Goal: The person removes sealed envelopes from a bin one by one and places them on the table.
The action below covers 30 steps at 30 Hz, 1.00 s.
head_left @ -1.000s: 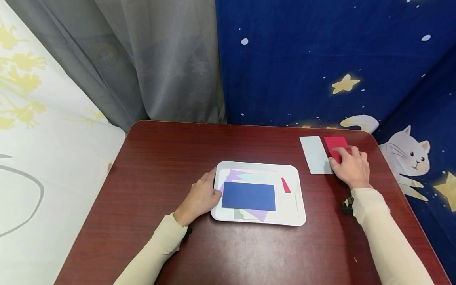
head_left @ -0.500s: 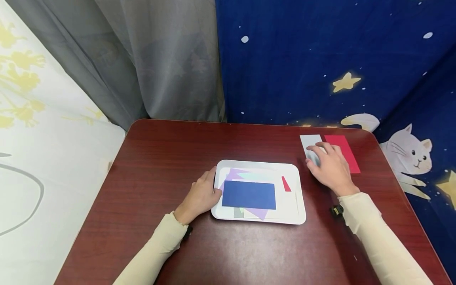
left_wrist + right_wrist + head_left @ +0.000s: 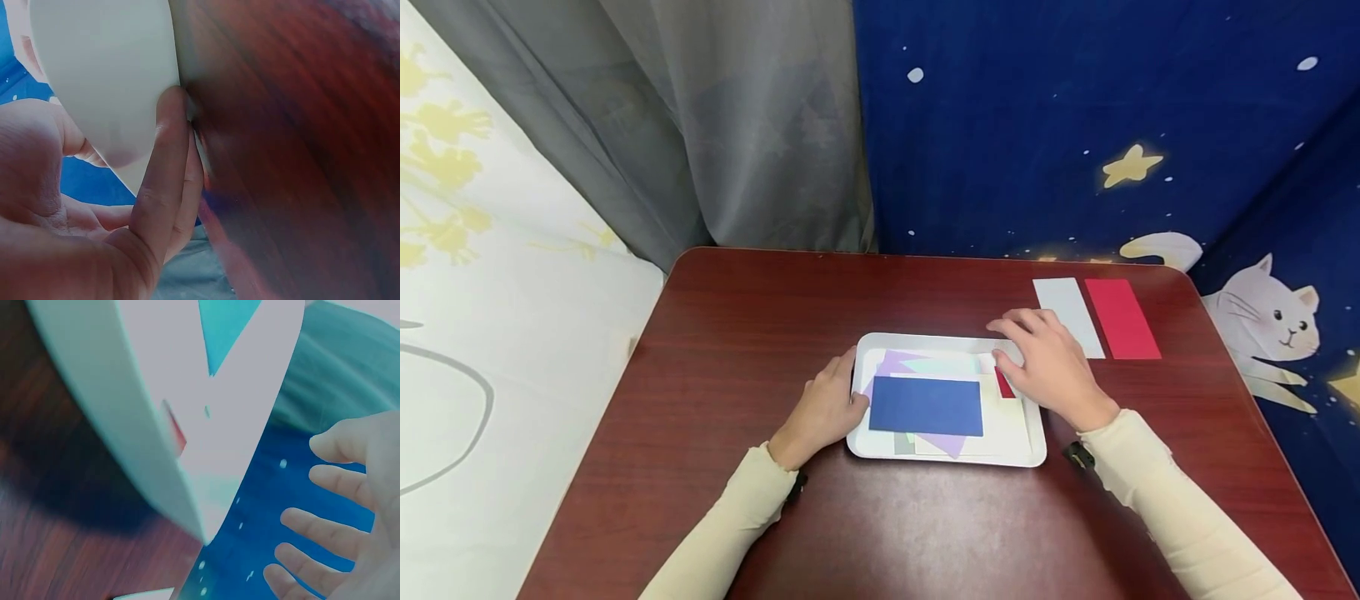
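Note:
A white tray (image 3: 1037,433) lies on the dark red table with paper pieces in it. My left hand (image 3: 823,410) grips its left side, thumb on the rim; in the left wrist view fingers lie along the outer wall. A dark blue rectangular card (image 3: 927,407) is on top of purple paper pieces (image 3: 951,444) and pale ones. Near the tray's right side is a narrow red paper piece (image 3: 1004,385). Over the back right corner hovers my right hand (image 3: 1052,362), fingers spread and holding nothing, as the right wrist view (image 3: 337,531) hand shows too.
Behind the right hand, a pale grey card (image 3: 1067,304) and a red card (image 3: 1123,321) lie side by side at the table's back right. Grey and blue curtains (image 3: 1000,125) hang close behind the table's back edge (image 3: 790,249).
My right hand has moved left from the red card, across the pale grey card, to the tray's back right corner. The left hand keeps its grip on the tray.

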Available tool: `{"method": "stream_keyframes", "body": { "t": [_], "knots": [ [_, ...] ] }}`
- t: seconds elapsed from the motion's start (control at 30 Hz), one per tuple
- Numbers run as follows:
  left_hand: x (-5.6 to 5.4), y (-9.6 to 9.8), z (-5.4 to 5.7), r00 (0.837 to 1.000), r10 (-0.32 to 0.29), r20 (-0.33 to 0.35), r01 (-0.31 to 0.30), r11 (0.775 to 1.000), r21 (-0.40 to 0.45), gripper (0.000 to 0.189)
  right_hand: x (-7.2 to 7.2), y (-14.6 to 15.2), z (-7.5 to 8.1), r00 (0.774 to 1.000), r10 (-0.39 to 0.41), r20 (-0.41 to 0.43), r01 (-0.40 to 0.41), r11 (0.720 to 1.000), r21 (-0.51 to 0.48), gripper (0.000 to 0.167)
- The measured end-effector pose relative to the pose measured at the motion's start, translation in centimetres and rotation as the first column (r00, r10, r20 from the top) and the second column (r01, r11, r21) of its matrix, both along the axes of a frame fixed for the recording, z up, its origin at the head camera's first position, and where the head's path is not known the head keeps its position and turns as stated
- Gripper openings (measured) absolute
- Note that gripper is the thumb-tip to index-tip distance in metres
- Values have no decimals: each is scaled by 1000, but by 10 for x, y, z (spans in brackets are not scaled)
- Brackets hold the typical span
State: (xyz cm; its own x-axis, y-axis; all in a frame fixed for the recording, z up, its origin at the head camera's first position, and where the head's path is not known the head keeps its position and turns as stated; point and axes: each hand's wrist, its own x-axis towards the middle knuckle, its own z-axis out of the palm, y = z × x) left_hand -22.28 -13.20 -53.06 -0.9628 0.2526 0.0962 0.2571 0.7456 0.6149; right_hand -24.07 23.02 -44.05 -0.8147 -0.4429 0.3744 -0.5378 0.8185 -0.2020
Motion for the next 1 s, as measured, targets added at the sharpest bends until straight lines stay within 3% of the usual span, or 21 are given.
{"method": "stream_keyframes", "body": {
  "t": [0.1,0.23,0.27,0.43,0.47,0.57,0.63,0.7,0.8,1.0],
  "knots": [
    [-2,-1,-7,1000,5,-17,-5,1000,-10,81,3,-12,0,1000,23,18,-23,1000,13,35],
    [-2,-1,-6,1000,3,-22,-3,1000,-9,81,6,-26,-3,998,49,45,-50,998,22,34],
    [1,0,2,1000,-6,-23,6,1000,-13,79,6,-29,-4,997,60,55,-61,998,19,33],
    [4,1,12,1000,-18,-10,18,1000,-18,79,8,-40,-10,982,154,111,-156,988,11,33],
    [5,1,16,1000,-19,-1,19,1000,-13,79,8,-42,-11,976,184,121,-187,982,14,33],
    [3,1,10,1000,-15,6,15,1000,-3,80,8,-47,-13,945,284,159,-290,957,14,33],
    [6,2,17,1000,-16,14,15,1000,9,80,7,-49,-14,920,344,186,-352,936,13,35],
    [6,2,18,1000,-19,11,19,1000,11,80,8,-52,-15,898,384,216,-396,918,13,36],
    [8,3,26,1000,-17,21,17,1000,17,80,10,-56,-17,876,403,265,-426,904,33,41],
    [5,1,13,1000,-3,1,3,1000,7,81,15,-60,-15,845,360,396,-430,897,101,53]
  ]
}}
